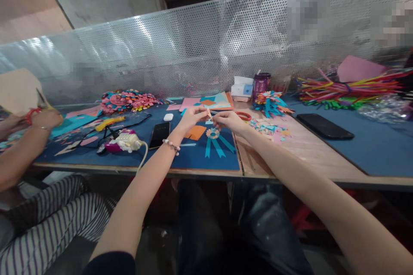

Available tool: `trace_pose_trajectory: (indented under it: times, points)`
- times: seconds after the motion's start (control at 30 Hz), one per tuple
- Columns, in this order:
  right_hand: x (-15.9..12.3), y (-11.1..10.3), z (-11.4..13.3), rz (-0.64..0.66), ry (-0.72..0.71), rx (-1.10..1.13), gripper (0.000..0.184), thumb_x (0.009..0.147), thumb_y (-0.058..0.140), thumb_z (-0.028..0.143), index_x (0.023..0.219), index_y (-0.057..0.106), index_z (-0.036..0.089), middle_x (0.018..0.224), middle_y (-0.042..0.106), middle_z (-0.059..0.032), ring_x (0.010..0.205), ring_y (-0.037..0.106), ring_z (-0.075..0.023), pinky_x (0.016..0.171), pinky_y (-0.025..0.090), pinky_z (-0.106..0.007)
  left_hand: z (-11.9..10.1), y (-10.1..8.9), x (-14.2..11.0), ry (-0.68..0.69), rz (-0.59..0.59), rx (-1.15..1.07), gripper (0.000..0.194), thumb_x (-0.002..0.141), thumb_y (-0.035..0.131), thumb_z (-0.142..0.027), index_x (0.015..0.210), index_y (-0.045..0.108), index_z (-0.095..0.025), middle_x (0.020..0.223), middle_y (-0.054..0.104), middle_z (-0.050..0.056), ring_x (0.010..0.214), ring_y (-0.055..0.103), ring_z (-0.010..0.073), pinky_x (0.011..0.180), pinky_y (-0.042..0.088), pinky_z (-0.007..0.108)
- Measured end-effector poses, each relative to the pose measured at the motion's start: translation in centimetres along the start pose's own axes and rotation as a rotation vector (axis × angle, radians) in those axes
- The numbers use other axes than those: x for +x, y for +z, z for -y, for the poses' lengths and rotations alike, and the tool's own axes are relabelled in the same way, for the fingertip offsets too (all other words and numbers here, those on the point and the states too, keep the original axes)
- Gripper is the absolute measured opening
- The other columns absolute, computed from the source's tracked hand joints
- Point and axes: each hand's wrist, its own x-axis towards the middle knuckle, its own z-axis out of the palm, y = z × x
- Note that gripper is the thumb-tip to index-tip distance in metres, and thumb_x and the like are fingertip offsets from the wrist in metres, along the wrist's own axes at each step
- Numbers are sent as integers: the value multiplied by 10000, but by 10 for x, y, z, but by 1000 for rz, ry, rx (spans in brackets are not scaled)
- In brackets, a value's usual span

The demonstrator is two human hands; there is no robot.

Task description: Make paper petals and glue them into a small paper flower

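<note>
My left hand (194, 117), with a beaded bracelet at the wrist, pinches a small pale strip (210, 114) above the blue mat (189, 161). Close beside it, my right hand (230, 121) has its fingertips pressed together near the strip's lower end; what lies between them is too small to tell. Just below the hands a round paper rosette (213, 130) lies on the mat, with blue notched tails (217, 148) fanned towards me. Orange paper pieces (195, 132) lie left of the rosette. Behind my right hand are red-handled scissors (243, 115), partly hidden.
Left are a black phone (160, 134), a white earbud case (168, 117), a power strip (127, 142) and a yellow glue gun (109, 123). A co-worker's hand (47, 119) holds scissors at beige paper. Paper scraps (271, 129) and a dark phone (325, 126) lie right. Perforated metal divides the back.
</note>
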Motion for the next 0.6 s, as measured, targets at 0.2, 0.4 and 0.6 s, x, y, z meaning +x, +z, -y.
trace_pose_trajectory:
  times: [0.2, 0.4, 0.6]
  points:
    - [0, 1, -1, -11, 21, 32, 286, 687, 724, 400, 740, 669, 125, 700, 655, -46, 566, 582, -108, 497, 518, -217, 3, -1, 2, 0, -7, 6, 265, 730, 679, -380, 864, 664, -152, 869, 664, 68, 792, 624, 160, 820, 502, 343]
    - [-1, 2, -1, -27, 78, 107, 250, 668, 739, 355, 747, 668, 128, 698, 646, -48, 563, 572, -109, 480, 516, -221, 2, -2, 2, 33, -7, 17, 246, 739, 670, -379, 839, 660, -155, 859, 654, 61, 800, 616, 155, 831, 503, 340]
    - [-3, 4, 2, -38, 117, 120, 205, 658, 740, 305, 718, 655, 128, 672, 643, -43, 544, 566, -106, 472, 500, -221, -1, 0, 0, 26, -20, 23, 236, 730, 673, -372, 834, 662, -160, 864, 654, 57, 797, 616, 155, 846, 498, 350]
